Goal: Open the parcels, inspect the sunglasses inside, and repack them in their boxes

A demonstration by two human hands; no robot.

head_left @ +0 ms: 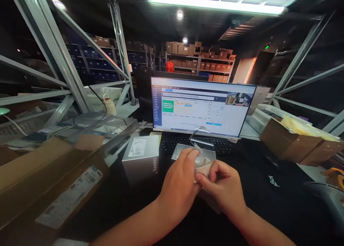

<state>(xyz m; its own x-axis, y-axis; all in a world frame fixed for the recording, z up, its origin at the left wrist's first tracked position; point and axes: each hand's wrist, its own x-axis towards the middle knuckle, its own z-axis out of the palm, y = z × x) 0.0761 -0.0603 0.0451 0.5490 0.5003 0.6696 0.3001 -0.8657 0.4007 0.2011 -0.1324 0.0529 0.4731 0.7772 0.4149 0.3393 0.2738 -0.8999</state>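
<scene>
Both of my hands are closed on a small, crumpled off-white wrapping [204, 168] in front of the keyboard. My left hand [180, 178] curls over its left side, and my right hand [226, 183] pinches its right edge between thumb and fingers. What lies inside the wrapping cannot be made out. Just behind and partly under my hands is a pale grey open box or lid [178, 151], mostly covered by them. To the left, a silver-grey box [146, 147] with a white label stands closed and upright on the black desk mat.
A lit monitor [188, 109] and a black keyboard [172, 140] stand ahead. An opened cardboard carton [72, 170] fills the left side. At right are a carton [290, 140] with yellowish packets, a black mouse [271, 161] and a grey-orange device [330, 195]. Metal posts frame the desk.
</scene>
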